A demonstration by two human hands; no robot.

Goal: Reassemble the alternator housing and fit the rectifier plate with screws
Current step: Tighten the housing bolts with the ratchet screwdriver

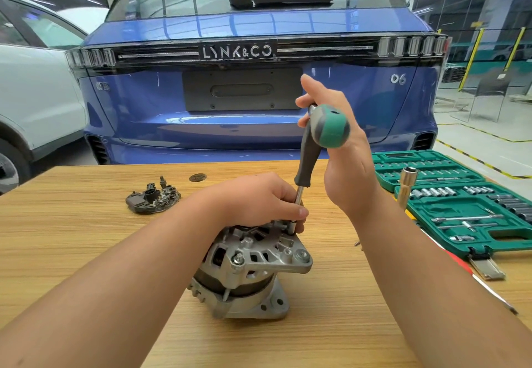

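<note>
A silver alternator stands on end on the wooden table, its ribbed housing facing up. My left hand rests on top of the housing and pinches the steel shaft of a driver near its socket tip, which sits on the housing's far right edge. My right hand grips the green and grey handle of the driver, which leans up to the right. The dark rectifier plate lies apart on the table, to the back left of the alternator.
An open green socket case with several sockets lies at the right, a tall socket standing by it. A red-handled tool lies along the table's right edge. A small dark round disc lies at the back. A blue car stands behind the table.
</note>
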